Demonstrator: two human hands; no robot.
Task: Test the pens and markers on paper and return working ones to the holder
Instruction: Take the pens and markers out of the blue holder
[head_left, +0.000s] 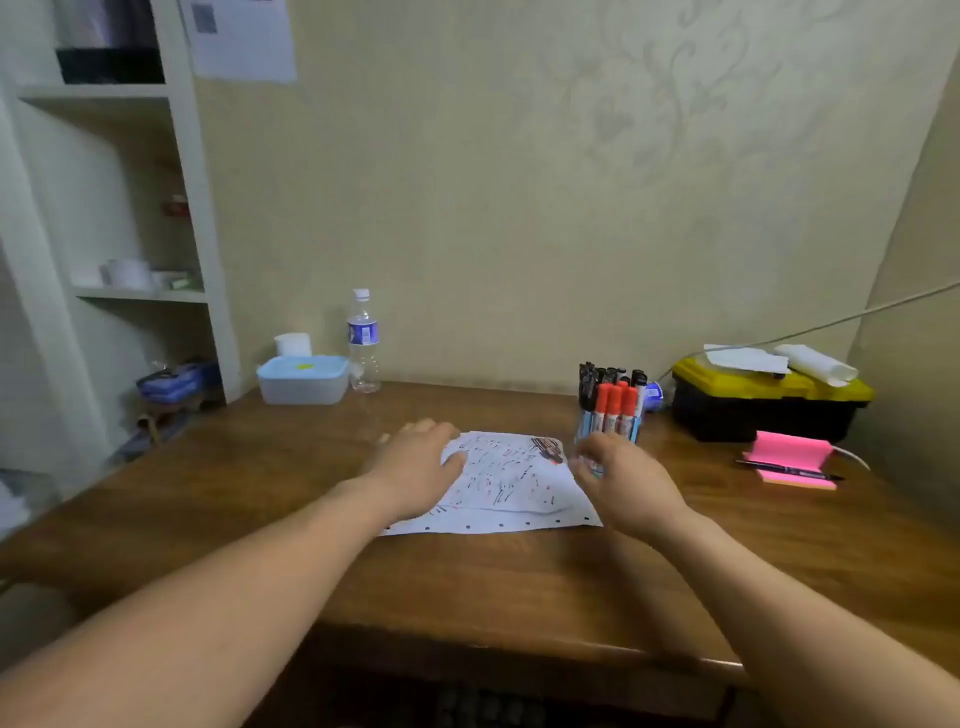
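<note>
A white sheet of paper covered in red and black scribbles lies on the wooden desk. My left hand rests flat on the paper's left edge, fingers spread. A clear holder packed with several red-capped and black-capped markers stands just behind the paper's right corner. My right hand hovers in front of the holder with fingers loosely curled; it is blurred, and whether it holds anything is unclear.
A pink sticky-note pad with a black pen across it lies at the right. Behind it sits a black and yellow toolbox. A blue-lidded box and water bottle stand at the back left.
</note>
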